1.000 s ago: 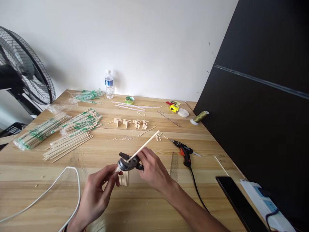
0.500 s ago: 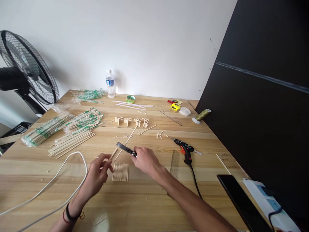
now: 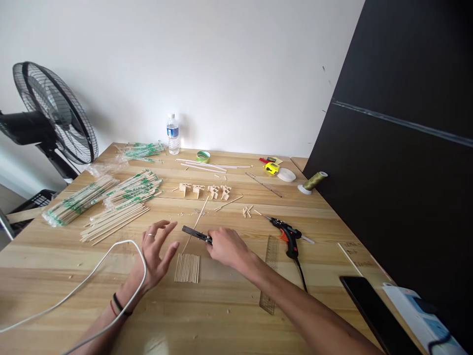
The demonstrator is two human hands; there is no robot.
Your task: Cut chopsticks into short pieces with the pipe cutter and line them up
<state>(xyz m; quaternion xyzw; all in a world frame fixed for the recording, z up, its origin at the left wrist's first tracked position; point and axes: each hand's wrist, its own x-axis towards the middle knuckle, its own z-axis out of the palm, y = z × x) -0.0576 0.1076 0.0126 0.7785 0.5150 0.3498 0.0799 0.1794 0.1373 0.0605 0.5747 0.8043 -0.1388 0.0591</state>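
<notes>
Smooth planks with pale, streaky grain make up the tabletop (image 3: 185,320), which meets a plain white wall (image 3: 229,74) at the back and a flat black panel (image 3: 402,182) on the right. Between the two hands, toward the person, lies a row of short sticks (image 3: 186,269), packed side by side into a ribbed, nearly square mat, their long axes running away from the person. This mat sits just right of and slightly nearer the person than the thumb of the left hand (image 3: 155,254), which is the closer hand; its fingers are spread, and it holds nothing. From near the mat's far edge, a slender long stick (image 3: 201,212) slants away and to the right, passing beneath the cutter (image 3: 195,233) as seen from above. The right hand (image 3: 226,246) is wrapped around the handles of that dark metal tool, its narrow head pointing left toward the left fingers. A thin, rounded white cable (image 3: 121,241) loops across the left wrist. Beyond the hands stand four blocky stick structures (image 3: 225,191), while a clear, flat ruler (image 3: 271,251) and a black glue gun (image 3: 290,241) with an orange trigger lie to the right.
</notes>
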